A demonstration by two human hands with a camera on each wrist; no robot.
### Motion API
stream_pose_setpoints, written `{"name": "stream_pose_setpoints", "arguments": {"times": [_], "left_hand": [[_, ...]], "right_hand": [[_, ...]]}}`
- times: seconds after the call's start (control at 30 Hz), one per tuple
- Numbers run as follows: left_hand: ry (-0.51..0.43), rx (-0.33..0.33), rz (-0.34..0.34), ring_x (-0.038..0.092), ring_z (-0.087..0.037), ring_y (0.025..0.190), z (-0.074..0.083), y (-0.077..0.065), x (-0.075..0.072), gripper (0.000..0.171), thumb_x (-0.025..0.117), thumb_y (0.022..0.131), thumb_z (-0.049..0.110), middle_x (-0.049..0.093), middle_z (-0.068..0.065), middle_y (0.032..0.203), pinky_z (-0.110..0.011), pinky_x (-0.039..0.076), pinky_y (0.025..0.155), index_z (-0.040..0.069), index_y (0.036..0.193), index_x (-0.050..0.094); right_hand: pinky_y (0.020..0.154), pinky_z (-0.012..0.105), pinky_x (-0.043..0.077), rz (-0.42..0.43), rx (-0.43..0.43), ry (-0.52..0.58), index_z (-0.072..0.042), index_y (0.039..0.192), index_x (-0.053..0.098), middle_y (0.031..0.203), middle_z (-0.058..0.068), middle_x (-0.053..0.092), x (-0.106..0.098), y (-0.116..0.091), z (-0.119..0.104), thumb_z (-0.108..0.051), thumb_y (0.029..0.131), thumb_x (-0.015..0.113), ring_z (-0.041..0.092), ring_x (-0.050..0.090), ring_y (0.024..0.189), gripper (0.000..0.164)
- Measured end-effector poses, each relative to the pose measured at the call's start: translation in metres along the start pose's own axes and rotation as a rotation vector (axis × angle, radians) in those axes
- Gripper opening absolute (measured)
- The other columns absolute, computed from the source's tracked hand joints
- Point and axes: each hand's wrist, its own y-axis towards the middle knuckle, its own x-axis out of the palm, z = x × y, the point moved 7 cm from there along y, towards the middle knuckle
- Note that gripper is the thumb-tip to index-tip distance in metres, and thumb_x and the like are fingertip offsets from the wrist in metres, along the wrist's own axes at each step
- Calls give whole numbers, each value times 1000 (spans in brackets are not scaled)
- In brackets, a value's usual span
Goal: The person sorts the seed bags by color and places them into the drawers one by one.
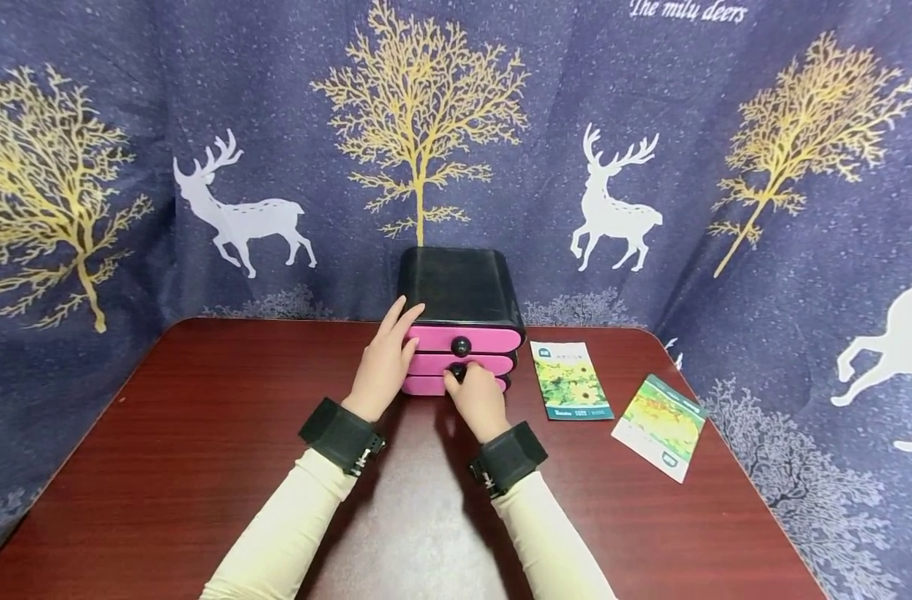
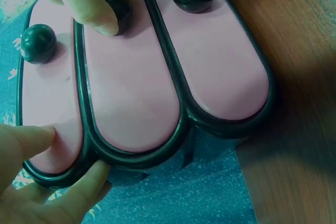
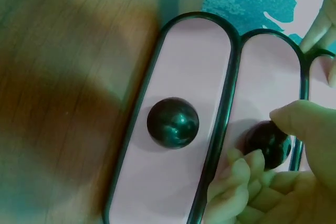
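The drawer box (image 1: pixel 461 321) stands upright between both hands — 3 pink fronts facing the person. The left hand (image 1: pixel 384 362) lies spread against its side; the right hand (image 1: pixel 477 398) pinches the middle knob (image 3: pixel 268 144).

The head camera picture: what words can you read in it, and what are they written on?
"The mily deers" in white script, on the blue backdrop cloth at the top.
The seed packet beside the pink drawers has print that is too small to read.
The second seed packet, near the table's right edge, is also too small and blurred to read.
No writing shows on the drawer box.
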Motion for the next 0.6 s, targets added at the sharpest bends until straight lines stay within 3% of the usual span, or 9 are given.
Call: {"name": "stream_pose_setpoints", "arguments": {"times": [0.2,0.4,0.6], "left_hand": [[-5,-15,-8,57,-28,61,0,0,-1,52,58,92,10,32,-8,151,-37,46,54,22,139,44],[-5,-37,-13,55,-26,58,-3,0,-2,52,57,92,11,30,-6,152,-37,46,55,25,140,43],[-27,-45,-15,60,-28,65,-1,0,0,51,57,92,10,32,-7,151,-38,49,60,24,139,44]], "right_hand": [[48,32,38,-25,-31,-7,-4,72,58,58,4,51,-3,-9,3,-33,87,65,20,49,53,33],[55,43,50,-52,26,-73,1,73,60,67,16,62,6,-14,12,-31,84,68,33,64,63,34],[56,43,51,-72,36,-87,-2,71,67,70,16,67,25,-12,17,-35,84,67,32,65,65,36]]}}
